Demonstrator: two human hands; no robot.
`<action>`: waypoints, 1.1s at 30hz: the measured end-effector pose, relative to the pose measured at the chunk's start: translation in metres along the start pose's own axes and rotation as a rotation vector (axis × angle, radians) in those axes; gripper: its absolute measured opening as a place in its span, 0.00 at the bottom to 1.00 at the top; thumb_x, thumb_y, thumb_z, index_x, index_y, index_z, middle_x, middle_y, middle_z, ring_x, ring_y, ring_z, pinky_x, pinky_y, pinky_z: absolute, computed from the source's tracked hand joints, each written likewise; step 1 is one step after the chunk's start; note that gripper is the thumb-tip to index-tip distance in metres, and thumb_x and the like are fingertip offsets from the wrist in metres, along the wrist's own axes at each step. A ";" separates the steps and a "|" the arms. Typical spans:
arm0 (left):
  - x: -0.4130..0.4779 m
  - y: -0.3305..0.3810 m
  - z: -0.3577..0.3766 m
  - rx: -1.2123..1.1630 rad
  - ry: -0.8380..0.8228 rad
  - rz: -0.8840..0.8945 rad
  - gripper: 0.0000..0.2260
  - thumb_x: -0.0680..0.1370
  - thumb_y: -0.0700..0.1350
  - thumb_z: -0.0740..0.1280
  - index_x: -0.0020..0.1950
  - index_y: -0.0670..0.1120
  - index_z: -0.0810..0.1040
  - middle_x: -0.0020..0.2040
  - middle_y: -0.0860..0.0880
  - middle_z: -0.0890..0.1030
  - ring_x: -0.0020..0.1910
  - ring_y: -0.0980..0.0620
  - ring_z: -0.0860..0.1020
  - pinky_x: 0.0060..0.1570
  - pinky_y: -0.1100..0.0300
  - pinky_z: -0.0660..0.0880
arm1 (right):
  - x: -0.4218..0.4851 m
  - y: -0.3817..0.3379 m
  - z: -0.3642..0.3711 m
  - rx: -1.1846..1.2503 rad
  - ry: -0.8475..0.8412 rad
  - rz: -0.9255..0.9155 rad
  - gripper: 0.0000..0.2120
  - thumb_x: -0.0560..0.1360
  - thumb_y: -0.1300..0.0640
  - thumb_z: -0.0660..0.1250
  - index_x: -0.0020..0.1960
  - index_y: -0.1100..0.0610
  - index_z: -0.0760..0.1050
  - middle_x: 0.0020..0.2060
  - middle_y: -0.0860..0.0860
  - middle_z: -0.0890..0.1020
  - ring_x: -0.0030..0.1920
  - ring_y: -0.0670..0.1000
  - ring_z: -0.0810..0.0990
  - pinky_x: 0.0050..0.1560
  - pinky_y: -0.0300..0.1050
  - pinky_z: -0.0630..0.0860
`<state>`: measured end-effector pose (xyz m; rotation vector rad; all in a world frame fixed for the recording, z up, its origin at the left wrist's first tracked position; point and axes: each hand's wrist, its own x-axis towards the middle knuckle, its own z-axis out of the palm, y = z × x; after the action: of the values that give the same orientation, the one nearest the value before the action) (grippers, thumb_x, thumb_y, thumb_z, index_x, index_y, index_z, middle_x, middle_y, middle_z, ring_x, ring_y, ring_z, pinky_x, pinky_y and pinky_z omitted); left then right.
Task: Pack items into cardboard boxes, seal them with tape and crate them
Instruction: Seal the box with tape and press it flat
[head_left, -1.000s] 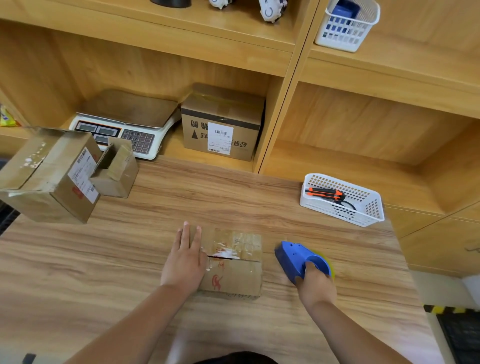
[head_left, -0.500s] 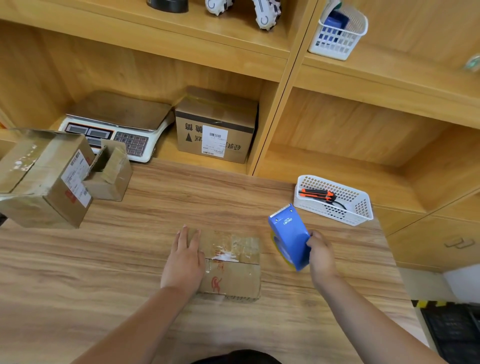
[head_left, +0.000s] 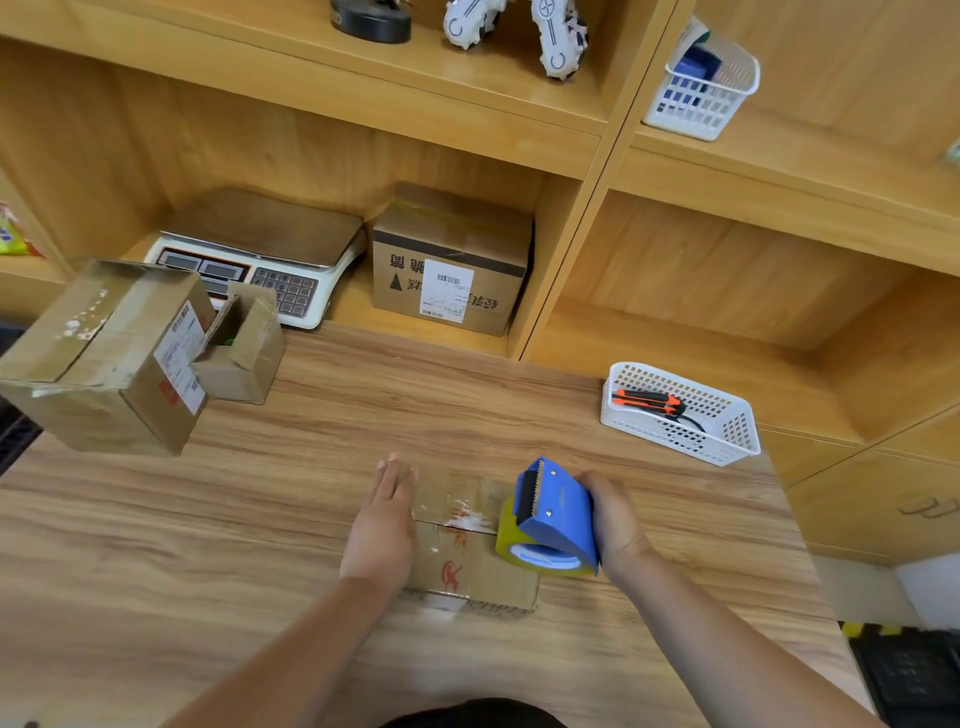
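The small brown cardboard box (head_left: 467, 566) lies near the front middle of the wooden surface (head_left: 208, 545), flaps folded shut and the seam seemingly not yet freshly taped. I judge packing done for this one, sealing just starting and crating still ahead. The left hand (head_left: 382, 530) rests flat, fingers straight, on the box's left part, while the right hand (head_left: 615, 525) has its grip wrapped round the blue plastic tape dispenser (head_left: 558, 514) at the box's right edge. A second ago that dispenser lay on the surface to the right of the box, then it was lifted; the left hand has stayed put.
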<state>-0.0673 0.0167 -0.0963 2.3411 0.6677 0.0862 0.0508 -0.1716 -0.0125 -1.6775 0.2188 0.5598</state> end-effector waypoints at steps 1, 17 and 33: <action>0.000 0.000 -0.001 -0.027 -0.013 -0.005 0.25 0.79 0.33 0.53 0.76 0.46 0.59 0.78 0.49 0.48 0.77 0.53 0.46 0.70 0.64 0.54 | 0.000 0.001 0.001 -0.036 0.001 -0.016 0.11 0.65 0.57 0.60 0.27 0.56 0.61 0.22 0.50 0.64 0.25 0.49 0.61 0.28 0.41 0.59; -0.024 0.093 -0.020 -0.981 -0.298 -0.438 0.05 0.75 0.47 0.68 0.44 0.46 0.81 0.41 0.49 0.79 0.42 0.51 0.75 0.45 0.59 0.69 | 0.003 0.006 -0.005 -0.180 0.031 -0.062 0.18 0.76 0.66 0.54 0.29 0.56 0.59 0.24 0.51 0.63 0.26 0.49 0.58 0.30 0.44 0.55; -0.019 0.082 -0.031 -1.018 -0.145 -0.481 0.05 0.73 0.38 0.71 0.37 0.43 0.80 0.29 0.51 0.77 0.27 0.58 0.72 0.29 0.67 0.69 | -0.003 0.003 -0.004 -0.307 -0.073 -0.129 0.15 0.77 0.59 0.58 0.32 0.59 0.62 0.27 0.54 0.65 0.25 0.47 0.61 0.24 0.37 0.59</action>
<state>-0.0550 -0.0255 -0.0184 1.1745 0.8356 0.0248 0.0480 -0.1761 -0.0132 -1.9478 -0.0315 0.5777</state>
